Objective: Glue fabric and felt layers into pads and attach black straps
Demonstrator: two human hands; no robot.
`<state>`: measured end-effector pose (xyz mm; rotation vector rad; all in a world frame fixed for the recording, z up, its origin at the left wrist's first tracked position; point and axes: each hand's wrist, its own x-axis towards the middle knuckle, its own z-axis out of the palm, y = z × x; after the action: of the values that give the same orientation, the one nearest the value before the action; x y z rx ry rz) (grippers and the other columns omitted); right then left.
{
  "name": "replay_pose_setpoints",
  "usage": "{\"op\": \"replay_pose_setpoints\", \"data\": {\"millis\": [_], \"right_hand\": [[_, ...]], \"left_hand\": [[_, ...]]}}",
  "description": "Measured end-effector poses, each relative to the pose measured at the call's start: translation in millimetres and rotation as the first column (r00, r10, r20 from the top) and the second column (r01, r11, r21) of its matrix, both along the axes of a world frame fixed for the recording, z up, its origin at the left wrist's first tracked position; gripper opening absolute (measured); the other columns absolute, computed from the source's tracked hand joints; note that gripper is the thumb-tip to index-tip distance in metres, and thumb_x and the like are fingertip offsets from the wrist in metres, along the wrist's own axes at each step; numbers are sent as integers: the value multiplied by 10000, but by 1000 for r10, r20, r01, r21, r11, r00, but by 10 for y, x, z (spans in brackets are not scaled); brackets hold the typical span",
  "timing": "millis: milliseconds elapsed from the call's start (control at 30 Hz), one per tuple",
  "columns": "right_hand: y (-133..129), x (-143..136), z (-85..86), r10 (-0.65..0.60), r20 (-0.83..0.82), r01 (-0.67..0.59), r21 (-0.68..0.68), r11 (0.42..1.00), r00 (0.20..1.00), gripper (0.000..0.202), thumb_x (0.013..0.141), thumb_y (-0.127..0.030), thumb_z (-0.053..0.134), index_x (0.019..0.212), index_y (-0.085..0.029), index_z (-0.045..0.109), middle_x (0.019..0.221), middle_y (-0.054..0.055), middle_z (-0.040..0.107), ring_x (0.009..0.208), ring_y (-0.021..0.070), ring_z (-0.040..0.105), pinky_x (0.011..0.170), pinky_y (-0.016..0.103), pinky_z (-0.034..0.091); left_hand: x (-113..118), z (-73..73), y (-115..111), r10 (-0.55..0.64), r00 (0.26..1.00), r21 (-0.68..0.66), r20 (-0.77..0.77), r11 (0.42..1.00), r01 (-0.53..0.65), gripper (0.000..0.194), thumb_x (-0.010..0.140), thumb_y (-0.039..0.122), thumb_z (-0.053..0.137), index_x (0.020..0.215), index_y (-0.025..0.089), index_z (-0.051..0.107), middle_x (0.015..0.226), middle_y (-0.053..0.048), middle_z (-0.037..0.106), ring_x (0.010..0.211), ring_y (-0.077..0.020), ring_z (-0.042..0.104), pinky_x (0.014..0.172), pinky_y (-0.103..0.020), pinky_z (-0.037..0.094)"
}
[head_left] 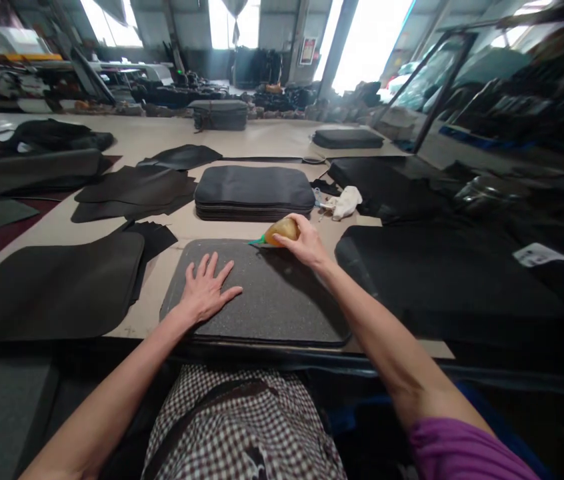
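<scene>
A grey rounded-corner panel (282,300) lies flat in front of me at the table's near edge. My left hand (205,287) rests on its left part, fingers spread and holding nothing. In my right hand (307,241) is a glue bottle (282,231), amber-coloured with a green nozzle. The bottle is tipped sideways, its nozzle pointing left at the panel's far edge. I cannot tell whether the tip touches the panel. Just beyond the bottle sits a stack of dark rounded panels (255,187).
Black sheets lie on the left (52,287) and a dark pile (442,273) on the right. A white cloth (346,203) is beside the stack. Farther back are a grey case-like stack (219,115) and a flat dark stack (347,139). A metal frame (445,93) rises at right.
</scene>
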<state>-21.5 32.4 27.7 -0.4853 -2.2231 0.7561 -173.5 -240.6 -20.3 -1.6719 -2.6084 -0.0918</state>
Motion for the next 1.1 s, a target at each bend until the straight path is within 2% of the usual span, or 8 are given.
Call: {"op": "replay_pose_setpoints", "data": {"millis": [200, 367, 567, 700, 800, 900, 1000, 1100], "right_hand": [[260, 413, 162, -42, 67, 36, 87, 996, 997, 552, 762, -553, 758, 1174, -210, 627, 1194, 119, 682, 1104, 329, 639, 1009, 531, 500], [517, 845, 227, -157, 114, 148, 86, 985, 981, 586, 734, -565, 793, 1191, -225, 652, 1182, 109, 703, 1087, 349, 655, 978, 560, 516], [800, 1445, 230, -288, 122, 281, 71, 957, 950, 557, 698, -584, 828, 1102, -225, 693, 997, 69, 720, 884, 293, 667, 826, 481, 562], [850, 1748, 279, -408, 113, 403, 69, 913, 906, 553, 649, -595, 861, 1028, -221, 709, 912, 61, 710, 790, 259, 636, 754, 441, 550], [691, 1805, 387, -475, 47, 472, 66, 879, 879, 546, 647, -572, 884, 1017, -205, 720, 943, 112, 723, 773, 248, 627, 702, 417, 529], [315, 1650, 493, -429, -35, 423, -105, 900, 903, 534, 712, -551, 876, 1094, -215, 711, 964, 134, 726, 677, 211, 620, 576, 383, 494], [-239, 1311, 517, -241, -38, 218, -302, 928, 970, 500, 756, -541, 863, 1133, -255, 700, 974, 117, 720, 609, 206, 622, 474, 363, 466], [-895, 889, 437, 32, 19, -23, -355, 935, 999, 502, 762, -559, 851, 1156, -298, 683, 973, 78, 712, 669, 250, 657, 512, 408, 545]], "left_hand": [[-4, -33, -3, -6, 999, 16, -37, 1000, 7, 790, 984, 787, 290, 1636, 346, 344, 1717, -158, 271, 1593, -400, 199, 1222, -658, 187], [-16, -44, -5, -10, 999, 10, -45, 1000, 11, 797, 983, 791, 278, 1634, 337, 353, 1724, -154, 251, 1593, -402, 197, 1217, -670, 186], [-14, -63, -5, -15, 999, 28, -43, 999, 16, 797, 985, 784, 285, 1628, 320, 371, 1713, -174, 273, 1593, -400, 199, 1215, -673, 186], [-36, -77, 0, -18, 1000, 33, -22, 999, 18, 736, 1013, 728, 330, 1615, 309, 395, 1711, -177, 275, 1593, -391, 201, 1219, -663, 188], [-150, -12, -64, -71, 993, 81, 98, 995, 63, 587, 1075, 573, 328, 1546, 262, 494, 1688, -157, 335, 1579, -345, 251, 1235, -596, 222], [-368, 143, -240, -157, 962, 245, 223, 964, 101, 443, 1075, 464, 417, 1392, 219, 606, 1546, -130, 530, 1464, -278, 431, 1213, -490, 307], [-606, 324, -492, -181, 948, 327, 263, 941, 89, 279, 1001, 420, 599, 1166, 212, 683, 1219, -85, 699, 1199, -249, 590, 1107, -437, 393], [-748, 447, -734, -194, 930, 269, 311, 957, 109, 177, 941, 377, 694, 1000, 209, 690, 1018, -39, 702, 1031, -225, 603, 1010, -400, 410]]}}
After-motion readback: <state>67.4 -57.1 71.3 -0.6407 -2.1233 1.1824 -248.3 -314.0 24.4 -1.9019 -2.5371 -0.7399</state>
